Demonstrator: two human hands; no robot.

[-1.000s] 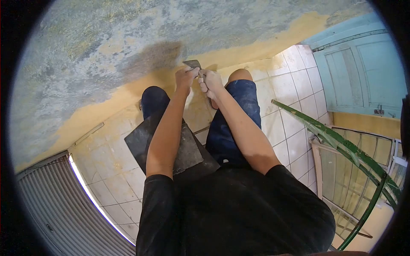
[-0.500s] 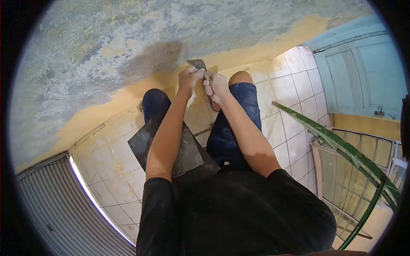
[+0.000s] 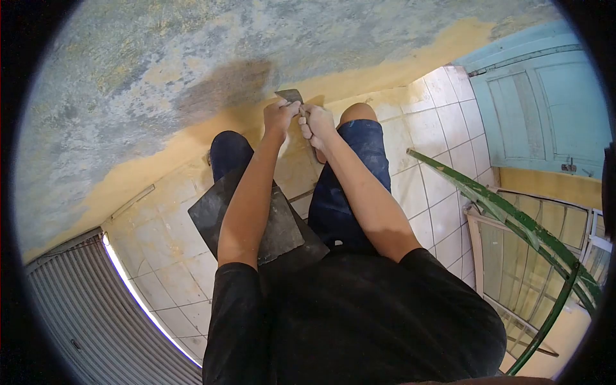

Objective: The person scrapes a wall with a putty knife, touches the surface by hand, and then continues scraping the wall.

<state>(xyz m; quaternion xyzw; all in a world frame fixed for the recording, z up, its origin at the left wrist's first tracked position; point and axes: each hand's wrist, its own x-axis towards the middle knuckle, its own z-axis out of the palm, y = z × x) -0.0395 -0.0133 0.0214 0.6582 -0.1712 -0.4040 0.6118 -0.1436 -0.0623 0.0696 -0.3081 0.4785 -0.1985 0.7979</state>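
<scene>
Close to the lower part of the wall, both hands are together on a scraper (image 3: 290, 95) with a flat, dark metal blade. My left hand (image 3: 280, 118) is closed at the blade's base. Wrapped round the handle, my right hand (image 3: 318, 122) sits just beside it, its fingers dusted white. The blade tip points up and left, overlapping the yellow band of the wall (image 3: 359, 82). Most of the handle is hidden by the fingers. A dark, flat board-like piece (image 3: 282, 224) lies under my left forearm.
Flaking grey-blue paint covers the upper wall (image 3: 147, 70). White floor tiles (image 3: 443, 131) run below. On the right stand a light blue door (image 3: 545, 109), a green metal bar (image 3: 487, 199) and a framed panel (image 3: 532, 250). A ribbed shutter (image 3: 96, 308) is at lower left.
Both hands and the scraper have shifted slightly left in view, still gripped together. My legs and the dark board also appear a little further left.
</scene>
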